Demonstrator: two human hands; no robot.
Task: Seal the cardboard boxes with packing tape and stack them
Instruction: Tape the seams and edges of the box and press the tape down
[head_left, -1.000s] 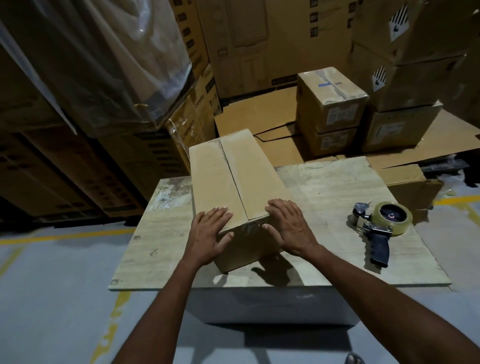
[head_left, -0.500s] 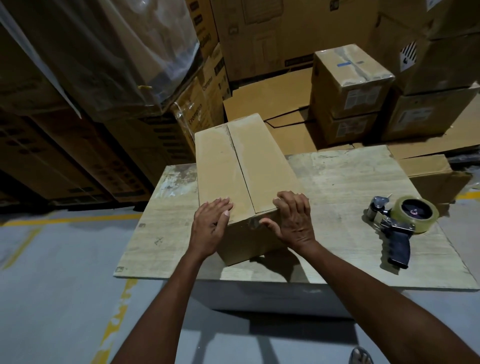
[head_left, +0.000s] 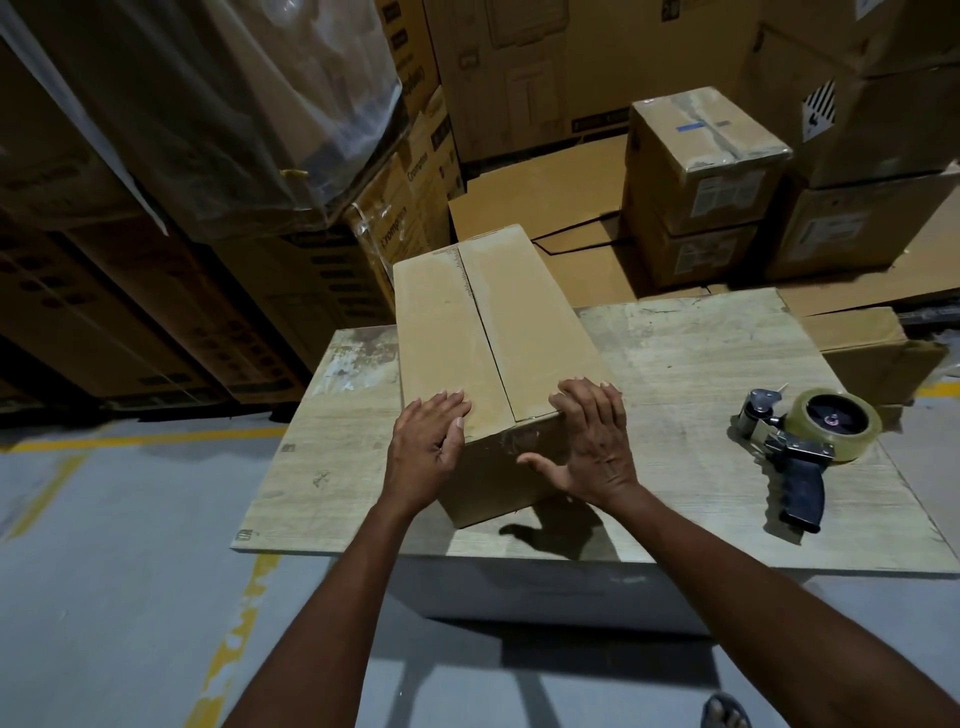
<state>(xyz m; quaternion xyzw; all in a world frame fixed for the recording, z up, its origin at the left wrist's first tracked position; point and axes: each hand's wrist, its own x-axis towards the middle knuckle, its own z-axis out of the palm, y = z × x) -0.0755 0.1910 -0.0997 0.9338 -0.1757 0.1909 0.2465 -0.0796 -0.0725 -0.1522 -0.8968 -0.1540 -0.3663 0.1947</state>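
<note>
— What can't you read?
— The labels (head_left: 724, 195) on the stacked boxes (head_left: 696, 156): too small. The left hand (head_left: 423, 449) covers the box's (head_left: 488, 332) near left corner.
— Anything cropped?
— The worktop's (head_left: 701, 364) near right corner runs off the side, and the bottom edge cuts a foot (head_left: 724, 713).

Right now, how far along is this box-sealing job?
Done: the flaps of the cardboard box are folded shut. In hand: the left hand and right hand press its near end. To do: the seam looks untaped, the tape dispenser lies idle; stacking follows.
</note>
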